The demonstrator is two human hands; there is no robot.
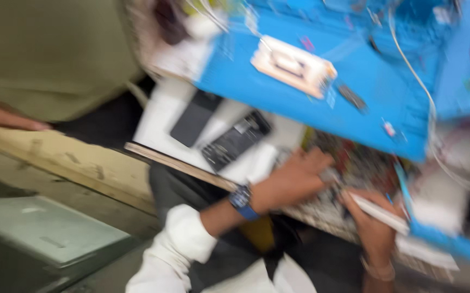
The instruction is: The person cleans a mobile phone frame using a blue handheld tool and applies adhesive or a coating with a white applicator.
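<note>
Blurred by camera motion, the workbench (55,154) ran tilted across the view, its worn wooden edge passing to the left of both hands.

Nearest the camera, white sleeves filled the bottom edge, cut off below. The left hand (294,179), with a blue wristwatch (242,199) on its wrist, rested palm down in an open drawer (354,168) of small parts; the smear made its contents unreadable, and whether the fingers pinched anything could not be told. Just right of it, the right hand (370,225) was closed around a white pen-shaped tool (379,213), whose far end ran toward a blue strip (441,239) that was too blurred to identify. The two hands were near each other but not touching.

Beyond the left hand lay two dark phones (235,140), side by side on a white surface, details lost. Farther still, a blue work mat (365,92) carried a pale rectangular frame (292,65), and a white cable (414,76) curved over the mat beyond the right hand.

Far left of the hands, another person in an olive shirt (45,49) stood partly out of frame, only a hand (7,116) showing on the bench.
</note>
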